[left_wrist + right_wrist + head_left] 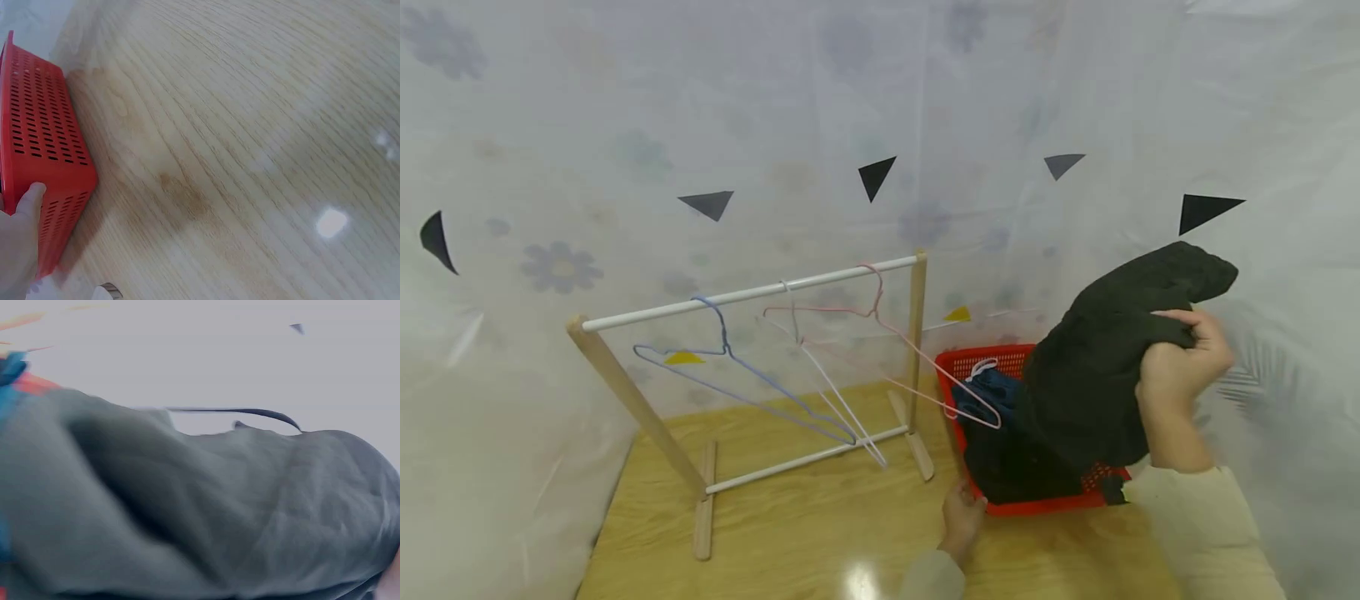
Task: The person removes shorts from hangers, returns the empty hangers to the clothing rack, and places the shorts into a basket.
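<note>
My right hand (1183,367) grips a dark, nearly black piece of clothing (1097,358) and holds it up over the right side of a red plastic basket (1045,507). Its lower part hangs down into the basket; its kind cannot be told. The same cloth (250,506) fills much of the right wrist view, blurred. At the basket's near left corner, my left hand (962,517) pinches the rim, its thumb pressed on the outer wall in the left wrist view. Blue denim clothing (988,392) with a white cord lies in the basket beside more dark cloth.
A small rack with wooden posts (917,342) and a white rail (752,293) stands left of the basket. From it hang a blue hanger (752,375), a white hanger (835,392) and a pink hanger (917,350), whose end reaches over the basket. Everything stands on a wooden table (820,517).
</note>
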Demonstrator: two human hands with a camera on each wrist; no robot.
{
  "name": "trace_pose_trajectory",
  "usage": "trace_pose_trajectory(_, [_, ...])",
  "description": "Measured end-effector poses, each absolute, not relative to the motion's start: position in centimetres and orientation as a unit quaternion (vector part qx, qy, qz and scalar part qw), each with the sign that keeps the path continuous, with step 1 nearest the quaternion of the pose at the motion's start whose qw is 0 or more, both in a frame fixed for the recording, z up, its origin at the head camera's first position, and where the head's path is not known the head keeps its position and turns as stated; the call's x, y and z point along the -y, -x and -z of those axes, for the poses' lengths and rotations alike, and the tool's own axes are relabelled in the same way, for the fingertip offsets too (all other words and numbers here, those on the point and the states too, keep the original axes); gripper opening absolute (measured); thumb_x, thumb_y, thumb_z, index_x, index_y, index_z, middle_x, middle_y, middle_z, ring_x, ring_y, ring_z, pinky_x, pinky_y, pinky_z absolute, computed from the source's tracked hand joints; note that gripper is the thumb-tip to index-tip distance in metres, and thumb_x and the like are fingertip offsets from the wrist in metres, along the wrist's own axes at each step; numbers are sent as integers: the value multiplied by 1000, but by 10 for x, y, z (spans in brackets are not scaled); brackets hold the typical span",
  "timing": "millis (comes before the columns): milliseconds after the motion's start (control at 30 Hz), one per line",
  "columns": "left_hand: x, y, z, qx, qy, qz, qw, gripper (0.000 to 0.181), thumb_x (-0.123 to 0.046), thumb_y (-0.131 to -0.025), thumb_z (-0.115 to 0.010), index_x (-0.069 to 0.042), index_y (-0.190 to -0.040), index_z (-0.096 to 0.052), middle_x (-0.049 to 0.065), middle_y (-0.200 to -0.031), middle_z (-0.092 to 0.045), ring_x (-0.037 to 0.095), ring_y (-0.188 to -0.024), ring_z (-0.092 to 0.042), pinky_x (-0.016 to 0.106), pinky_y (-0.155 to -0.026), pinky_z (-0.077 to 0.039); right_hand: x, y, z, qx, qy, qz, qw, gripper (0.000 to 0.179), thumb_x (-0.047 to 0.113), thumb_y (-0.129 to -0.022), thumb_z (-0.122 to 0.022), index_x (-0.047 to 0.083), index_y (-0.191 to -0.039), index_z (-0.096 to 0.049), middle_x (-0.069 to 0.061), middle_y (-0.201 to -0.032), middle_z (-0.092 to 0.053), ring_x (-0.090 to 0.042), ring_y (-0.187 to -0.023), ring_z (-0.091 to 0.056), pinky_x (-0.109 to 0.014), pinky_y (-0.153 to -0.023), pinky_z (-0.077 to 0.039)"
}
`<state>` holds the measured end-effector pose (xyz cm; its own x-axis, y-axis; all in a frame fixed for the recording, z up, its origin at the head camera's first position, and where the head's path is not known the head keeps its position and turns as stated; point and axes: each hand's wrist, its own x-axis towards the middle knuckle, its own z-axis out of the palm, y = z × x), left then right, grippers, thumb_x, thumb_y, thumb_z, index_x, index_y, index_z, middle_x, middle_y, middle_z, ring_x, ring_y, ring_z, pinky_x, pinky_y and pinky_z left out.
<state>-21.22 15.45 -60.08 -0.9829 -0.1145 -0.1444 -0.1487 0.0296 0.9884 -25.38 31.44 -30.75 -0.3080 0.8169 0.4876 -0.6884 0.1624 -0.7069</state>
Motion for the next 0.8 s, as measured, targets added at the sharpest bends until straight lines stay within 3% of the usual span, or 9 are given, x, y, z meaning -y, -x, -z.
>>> trace_pose_trajectory(100, [-157, 208, 596, -724, 117, -679, 7, 38, 10, -75, -63, 19, -111, -53, 21, -92, -64, 22, -81, -60, 31, -68, -54, -312, 286, 345, 547, 82, -603, 575, 23, -12, -81, -53, -10, -63, -66, 6, -78, -65, -8, -84, -60, -22, -88, -47])
trace_pose_trajectory(167, [-157, 205, 594, -710, 128, -692, 23, 42, 11, -73, -64, 19, -113, -52, 18, -91, -64, 17, -79, -59, 29, -67, -54, -313, 301, 379, 616, 99, -574, 530, 22, -15, -77, -46, -10, -75, -68, -2, -88, -67, -15, -95, -61, -26, -94, -45])
trace_pose_trajectory(233, [-158, 202, 594, -703, 128, -699, 37, 44, 11, -74, -64, 19, -115, -51, 17, -91, -63, 17, -78, -61, 30, -67, -55, -316, 306, 414, 712, 118, -539, 434, 29, -14, -75, -44, -10, -92, -66, -14, -105, -65, -26, -111, -55, -34, -102, -40])
trace_pose_trajectory(333, [-159, 199, 593, -701, 122, -701, 51, 44, 9, -75, -65, 18, -116, -51, 15, -85, -63, 16, -73, -62, 29, -65, -55, -324, 301, 467, 860, 105, -447, 222, 37, -6, -80, -49, -5, -116, -58, -28, -127, -52, -42, -124, -42, -49, -107, -31])
trace_pose_trajectory(400, [-160, 196, 591, -706, 114, -698, 49, 42, 9, -75, -65, 17, -114, -52, 13, -78, -63, 14, -68, -61, 28, -61, -53, -331, 294, 498, 913, 63, -392, 93, 39, 4, -88, -50, -6, -126, -49, -33, -133, -43, -48, -126, -36, -57, -106, -28])
trace_pose_trajectory(467, [-162, 194, 590, -709, 108, -696, 46, 39, 10, -75, -65, 17, -112, -53, 11, -72, -63, 12, -63, -59, 26, -58, -52, -338, 286, 522, 937, 21, -348, 17, 43, 8, -91, -49, -9, -130, -43, -36, -134, -39, -52, -124, -34, -61, -103, -28])
trace_pose_trajectory(633, [-164, 190, 588, -710, 107, -694, 46, 35, 10, -75, -66, 16, -108, -55, 12, -75, -63, 13, -64, -60, 27, -57, -53, -344, 276, 543, 943, -1, -331, -30, 49, 9, -91, -48, -13, -134, -36, -38, -136, -34, -55, -124, -31, -64, -101, -28])
trace_pose_trajectory(733, [-163, 190, 588, -716, 104, -689, 51, 35, 9, -76, -66, 16, -109, -55, 16, -81, -65, 17, -70, -63, 29, -60, -54, -342, 276, 534, 940, 16, -341, -13, 46, 11, -93, -45, -11, -132, -39, -38, -135, -36, -55, -123, -32, -64, -100, -29])
trace_pose_trajectory(800, [-161, 191, 588, -716, 86, -690, 59, 36, 10, -77, -64, 17, -110, -53, 19, -85, -64, 19, -73, -64, 30, -61, -55, -340, 276, 525, 939, 33, -339, 43, 39, 10, -92, -46, -10, -125, -48, -36, -126, -47, -53, -116, -43, -61, -95, -36])
